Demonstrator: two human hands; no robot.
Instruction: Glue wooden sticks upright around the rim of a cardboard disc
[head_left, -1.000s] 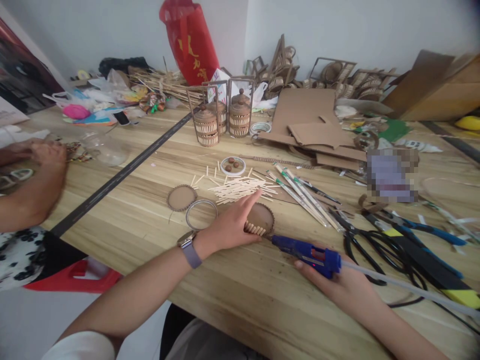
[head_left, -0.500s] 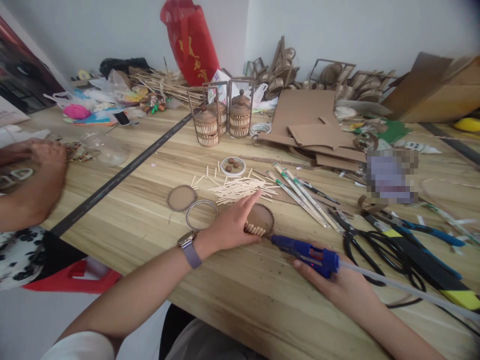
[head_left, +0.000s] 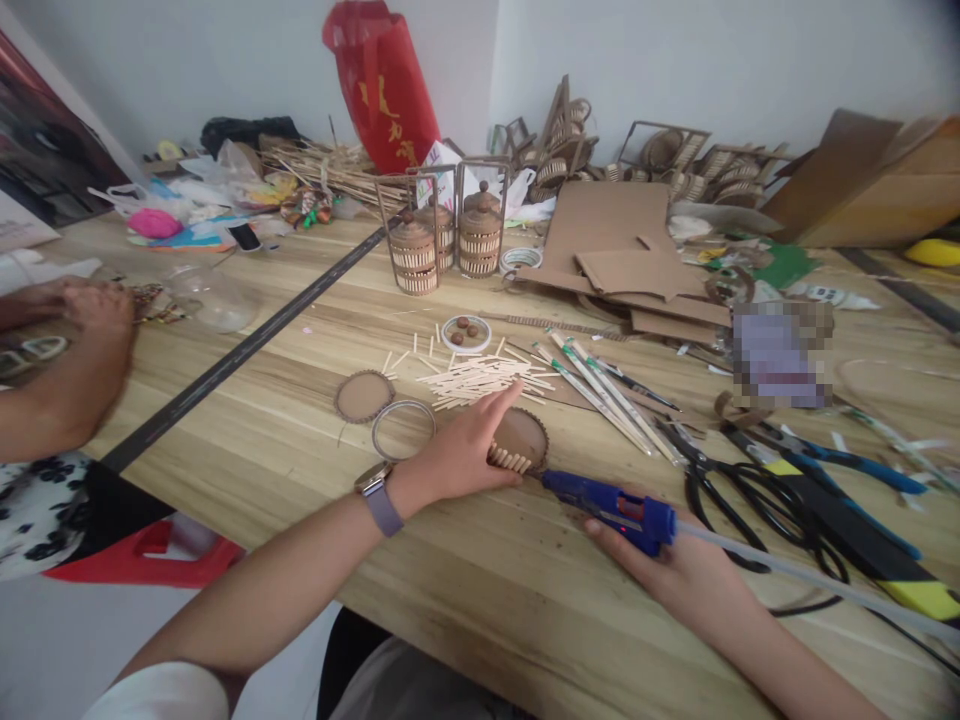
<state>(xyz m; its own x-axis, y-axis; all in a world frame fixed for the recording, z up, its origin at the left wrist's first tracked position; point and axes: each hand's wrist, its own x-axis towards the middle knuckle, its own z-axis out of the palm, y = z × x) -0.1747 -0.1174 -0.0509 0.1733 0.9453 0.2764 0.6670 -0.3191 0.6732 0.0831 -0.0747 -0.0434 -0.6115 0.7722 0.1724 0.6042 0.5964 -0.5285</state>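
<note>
In the head view my right hand [head_left: 694, 570] is wrapped round a blue hot glue gun [head_left: 611, 508], with a long clear glue stick [head_left: 757, 556] running out of its back. The gun's nozzle is at the near right edge of a round cardboard base [head_left: 528, 432]. Short wooden sticks [head_left: 511, 461] stand in a row along that base's near rim. My left hand [head_left: 469, 445] holds the base at its left side, thumb along the front and index finger stretched out beyond. Its other fingers are hidden. A pile of loose sticks [head_left: 480, 378] lies just behind.
Left of the base lie another cardboard disc [head_left: 364, 396] and a ring [head_left: 403, 430]. Scissors [head_left: 701, 470], pliers [head_left: 862, 465] and bagged sticks [head_left: 600, 390] lie to the right. Finished lidded baskets [head_left: 415, 262] stand behind. At far left are a co-worker's hands [head_left: 97, 310].
Both hands, the glue gun and the cardboard base stay almost exactly where they were. Only a very slight shift of the camera view shows.
</note>
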